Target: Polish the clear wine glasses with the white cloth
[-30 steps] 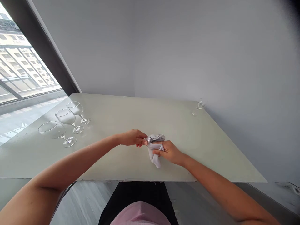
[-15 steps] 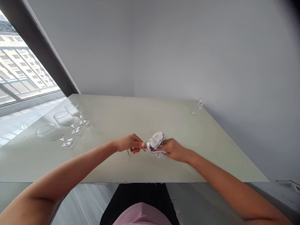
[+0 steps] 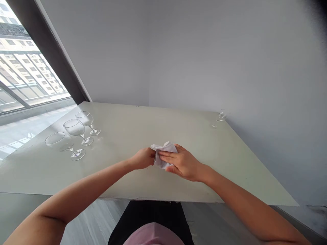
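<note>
A white cloth (image 3: 163, 156) is between my two hands, above the near middle of the table. My right hand (image 3: 182, 162) presses on it from the right, its fingers laid across the cloth. My left hand (image 3: 145, 158) is closed at the cloth's left edge, with its fingertips hidden. The glass it holds is covered by the cloth and the hand. On the left of the table stand three clear stemmed glasses, the near one (image 3: 78, 154), the middle one (image 3: 74, 127) and the far one (image 3: 85, 119).
The pale table (image 3: 153, 126) reaches back to grey walls. One more clear glass (image 3: 221, 116) is at its far right corner. A window (image 3: 28, 68) is at the left. The table's front edge runs just before my body.
My right hand has turned and spread its fingers over the cloth, which now hides the glass part seen before between my hands. The view has shifted slightly.
</note>
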A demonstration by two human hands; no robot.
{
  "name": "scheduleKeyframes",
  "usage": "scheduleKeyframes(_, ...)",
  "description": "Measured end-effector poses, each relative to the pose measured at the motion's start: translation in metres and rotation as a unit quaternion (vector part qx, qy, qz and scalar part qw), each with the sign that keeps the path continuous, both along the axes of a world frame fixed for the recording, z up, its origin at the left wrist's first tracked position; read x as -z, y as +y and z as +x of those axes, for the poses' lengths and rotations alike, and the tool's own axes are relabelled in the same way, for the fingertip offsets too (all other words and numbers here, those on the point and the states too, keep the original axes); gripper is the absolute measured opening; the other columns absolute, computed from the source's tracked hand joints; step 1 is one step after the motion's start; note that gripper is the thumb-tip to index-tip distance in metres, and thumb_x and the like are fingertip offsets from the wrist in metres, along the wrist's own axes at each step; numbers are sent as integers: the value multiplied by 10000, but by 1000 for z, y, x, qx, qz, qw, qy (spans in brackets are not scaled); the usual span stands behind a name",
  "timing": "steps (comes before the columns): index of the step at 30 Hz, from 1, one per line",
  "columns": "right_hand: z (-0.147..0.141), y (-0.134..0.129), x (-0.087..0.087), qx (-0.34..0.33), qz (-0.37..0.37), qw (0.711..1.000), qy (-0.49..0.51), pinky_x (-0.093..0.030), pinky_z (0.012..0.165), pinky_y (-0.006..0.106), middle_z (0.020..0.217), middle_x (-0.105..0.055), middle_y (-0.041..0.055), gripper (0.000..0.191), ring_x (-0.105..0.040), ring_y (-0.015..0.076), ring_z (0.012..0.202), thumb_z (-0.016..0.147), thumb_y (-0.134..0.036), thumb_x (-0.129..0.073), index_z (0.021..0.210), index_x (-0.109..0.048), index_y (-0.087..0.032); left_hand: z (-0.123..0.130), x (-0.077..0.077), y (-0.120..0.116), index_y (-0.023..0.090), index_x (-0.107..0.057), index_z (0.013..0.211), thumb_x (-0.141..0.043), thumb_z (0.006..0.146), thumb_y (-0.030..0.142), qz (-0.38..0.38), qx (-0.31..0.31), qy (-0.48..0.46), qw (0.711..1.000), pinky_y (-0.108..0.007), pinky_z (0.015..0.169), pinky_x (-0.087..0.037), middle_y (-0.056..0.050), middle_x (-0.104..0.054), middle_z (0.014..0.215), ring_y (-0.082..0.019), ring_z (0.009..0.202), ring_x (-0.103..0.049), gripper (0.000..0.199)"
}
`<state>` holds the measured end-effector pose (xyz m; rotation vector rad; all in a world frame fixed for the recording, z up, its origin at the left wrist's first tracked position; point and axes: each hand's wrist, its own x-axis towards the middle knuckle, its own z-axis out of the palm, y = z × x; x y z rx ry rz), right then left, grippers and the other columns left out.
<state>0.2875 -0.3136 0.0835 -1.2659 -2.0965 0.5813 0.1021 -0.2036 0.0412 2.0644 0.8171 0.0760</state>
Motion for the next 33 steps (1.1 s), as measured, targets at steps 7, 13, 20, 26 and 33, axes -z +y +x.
scheduleKeyframes(7,24,36,15,115,-278,877,374,-476,727,344,792,-680,41,317,-607,221,833,783,-456,-511,861,-684,-202,-2,-9,-15,198,-617,710,-462,785,431,101,-17,-63,993,-214,492,-289,33,-447,518,-89,493,-381,290)
scheduleKeyframes(13,-3,63,44,197,-210,679,676,-495,710,336,786,-655,13,132,-599,204,830,702,-342,-582,735,-596,-215,18,11,0,237,-480,1135,-423,822,425,44,-149,-177,972,-200,499,-376,35,-514,659,-93,553,-454,369)
scheduleKeyframes(20,-51,76,57,226,-128,703,662,-472,755,316,907,-615,25,243,-556,186,903,751,-443,-550,845,-583,-222,62,36,11,250,-452,1231,-416,846,282,156,-283,-289,901,-290,719,-483,-89,-446,1074,-138,871,-543,388)
scheduleKeyframes(26,-45,78,70,202,-134,759,604,-472,684,282,895,-611,36,374,-557,175,871,695,-523,-607,911,-565,-221,62,44,14,222,-569,1104,-368,877,339,144,-287,-249,914,-390,901,-410,-121,-376,1296,-222,1170,-418,325)
scheduleKeyframes(33,-26,70,70,97,-327,706,621,-478,495,297,722,-596,40,360,-551,144,576,731,-505,-590,857,-602,-168,40,12,30,191,-418,1218,-602,736,418,-303,-163,-359,868,-328,761,-476,-124,-562,1156,-209,918,-586,564)
